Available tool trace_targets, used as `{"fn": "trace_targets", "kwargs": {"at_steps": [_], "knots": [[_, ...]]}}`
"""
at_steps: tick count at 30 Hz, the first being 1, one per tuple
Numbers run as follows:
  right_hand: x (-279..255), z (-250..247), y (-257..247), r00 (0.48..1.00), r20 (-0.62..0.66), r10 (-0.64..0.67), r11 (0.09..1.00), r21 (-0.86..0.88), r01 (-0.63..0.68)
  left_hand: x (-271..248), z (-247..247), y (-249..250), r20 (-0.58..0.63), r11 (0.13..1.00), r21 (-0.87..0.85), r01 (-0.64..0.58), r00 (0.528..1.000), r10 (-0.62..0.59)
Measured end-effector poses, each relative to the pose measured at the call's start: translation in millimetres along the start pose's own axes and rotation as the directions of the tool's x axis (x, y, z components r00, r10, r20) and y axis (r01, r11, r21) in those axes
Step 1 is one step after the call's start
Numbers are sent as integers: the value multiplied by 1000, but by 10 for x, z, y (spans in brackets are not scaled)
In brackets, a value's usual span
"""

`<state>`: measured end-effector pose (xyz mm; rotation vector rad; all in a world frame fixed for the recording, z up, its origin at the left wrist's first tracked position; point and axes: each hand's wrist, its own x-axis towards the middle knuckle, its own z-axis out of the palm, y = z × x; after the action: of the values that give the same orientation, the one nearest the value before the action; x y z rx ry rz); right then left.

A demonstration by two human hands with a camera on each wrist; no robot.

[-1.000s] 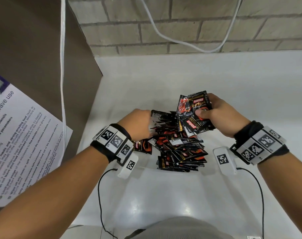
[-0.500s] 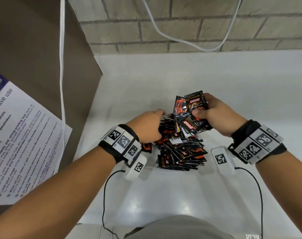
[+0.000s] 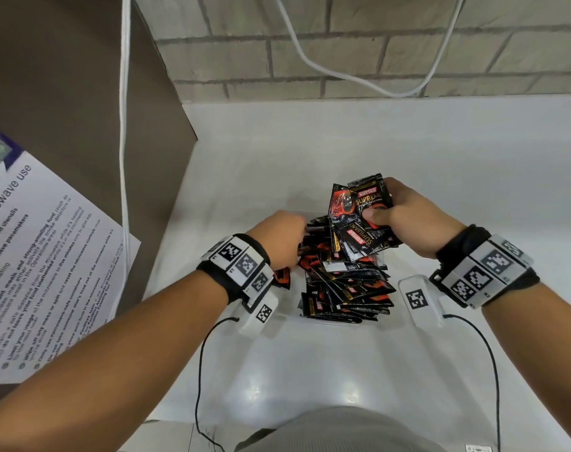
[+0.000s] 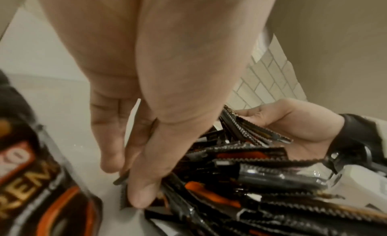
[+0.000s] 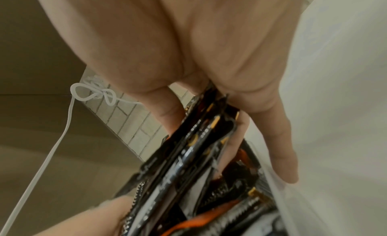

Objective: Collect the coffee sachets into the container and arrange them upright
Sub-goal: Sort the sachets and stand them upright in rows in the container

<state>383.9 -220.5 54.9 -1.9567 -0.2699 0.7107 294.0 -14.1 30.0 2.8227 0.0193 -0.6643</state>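
Observation:
A heap of black and orange coffee sachets [image 3: 346, 282] fills a clear container [image 5: 280, 204] on the white counter. My right hand [image 3: 375, 213] grips a fanned bunch of sachets [image 3: 359, 220] above the heap's far side, thumb on the front. The right wrist view shows that bunch [image 5: 201, 140] clamped edge-on between thumb and fingers. My left hand [image 3: 300, 231] reaches into the heap's left side. In the left wrist view its thumb and fingers [image 4: 142, 196] pinch one sachet [image 4: 123, 194] at the edge. The container's walls barely show in the head view.
One sachet [image 3: 282, 278] lies by my left wrist; I cannot tell whether it is in the container. A white cable [image 3: 124, 158] hangs down the brown panel on the left. A printed microwave notice [image 3: 33, 272] lies at far left. A brick wall [image 3: 375, 53] closes the back.
My left hand has moved right and forward into the heap, towards the bunch. The right hand has kept its bunch in nearly the same place.

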Motion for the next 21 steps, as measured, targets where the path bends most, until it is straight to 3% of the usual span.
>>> {"fn": "trace_targets", "kwargs": {"at_steps": [4,7,13,16,21], "knots": [[-6,8,-14,1000,7,-6,1000,-6,6,7,32,13,-52,986,-161,-45,998,37],[-9,0,-10,1000,7,-3,1000,2,3,-51,40,-91,-54,949,-314,-16,999,-1],[4,-21,20,1000,-5,-1,1000,5,1,-130,-56,-222,25,983,-165,81,997,-78],[9,-15,16,1000,-4,-4,1000,-10,4,-110,-16,-126,9,996,-47,72,997,-72],[0,-2,13,1000,0,-3,1000,-18,3,-24,45,17,-64,985,-168,-41,997,31]]}}
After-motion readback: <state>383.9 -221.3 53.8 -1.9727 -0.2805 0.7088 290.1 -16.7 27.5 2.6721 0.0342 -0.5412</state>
